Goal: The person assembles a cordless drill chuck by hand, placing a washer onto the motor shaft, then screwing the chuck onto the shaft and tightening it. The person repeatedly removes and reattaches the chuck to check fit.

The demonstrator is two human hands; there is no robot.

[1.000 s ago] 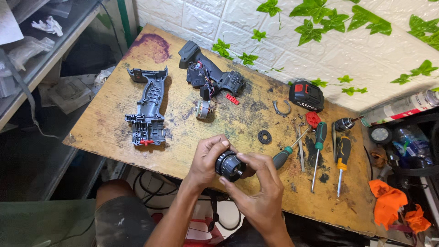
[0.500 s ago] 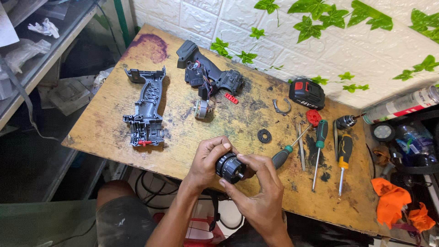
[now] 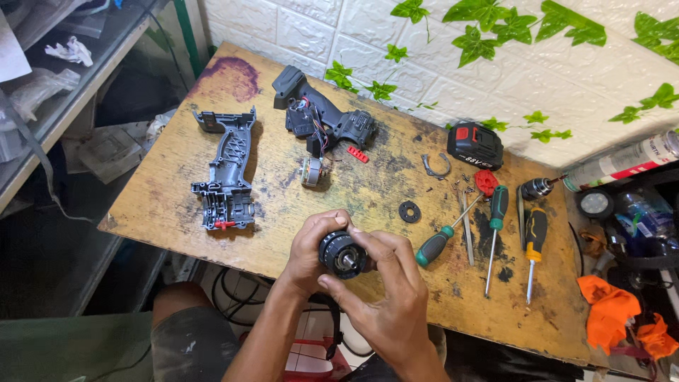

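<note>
The single head-worn camera looked steeply down from above the person's chest, facing the white brick wall (image 3: 318, 42), close over the wooden table (image 3: 177, 191), with no second view.

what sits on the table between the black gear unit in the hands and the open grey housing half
Nothing visible. The gear unit is gripped by both the left hand and right hand; only bare table lies between it and the housing half.
</note>
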